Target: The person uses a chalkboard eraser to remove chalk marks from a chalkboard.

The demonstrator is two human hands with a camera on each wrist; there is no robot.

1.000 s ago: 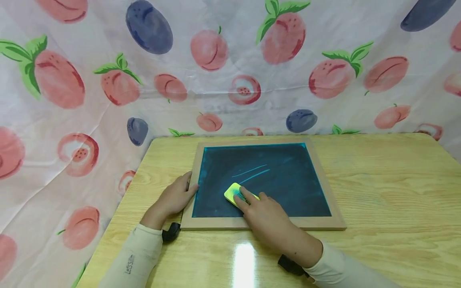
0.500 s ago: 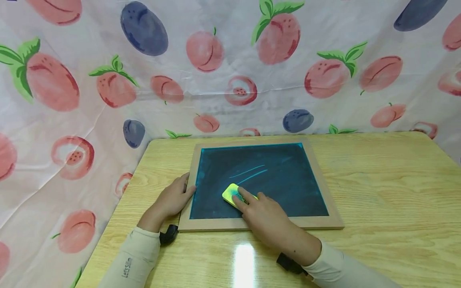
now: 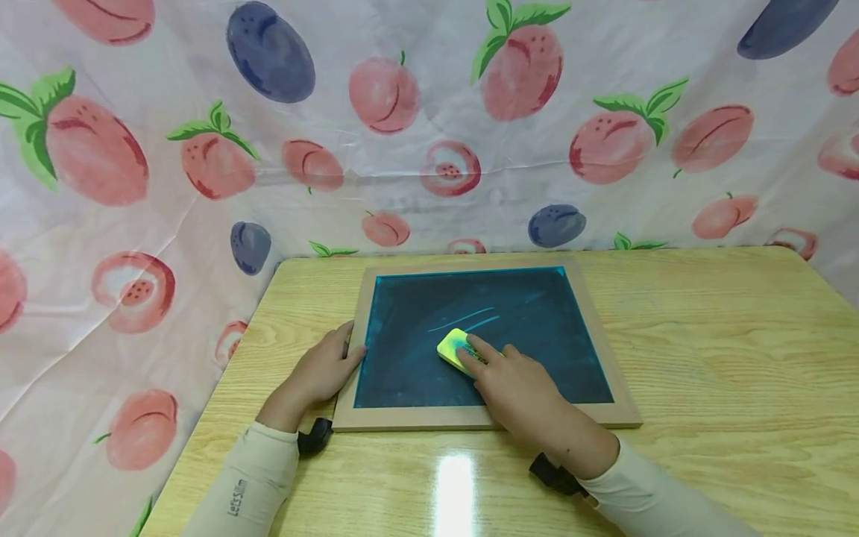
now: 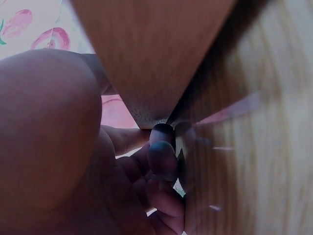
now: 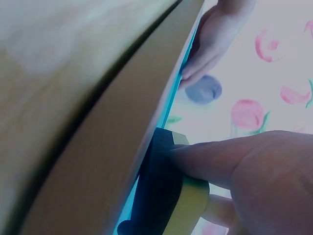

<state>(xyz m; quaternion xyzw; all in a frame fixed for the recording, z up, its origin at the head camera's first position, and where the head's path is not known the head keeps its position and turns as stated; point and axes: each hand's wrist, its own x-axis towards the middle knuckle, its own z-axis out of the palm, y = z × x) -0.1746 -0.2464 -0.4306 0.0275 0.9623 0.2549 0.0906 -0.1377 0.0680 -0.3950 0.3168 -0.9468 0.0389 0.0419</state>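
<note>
One eraser (image 3: 452, 346), one chalkboard (image 3: 423, 298), two blue strokes (image 3: 463, 321).

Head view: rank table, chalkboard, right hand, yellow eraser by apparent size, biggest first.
1. Table
2. Chalkboard, frame included
3. Right hand
4. Yellow eraser, partly covered by that hand

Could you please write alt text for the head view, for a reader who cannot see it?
A person's right hand holds a yellow eraser on a wood-framed chalkboard, near two blue strokes. The left hand grips the board's left edge. The board lies on a wooden table before a fruit-patterned cloth.
</note>
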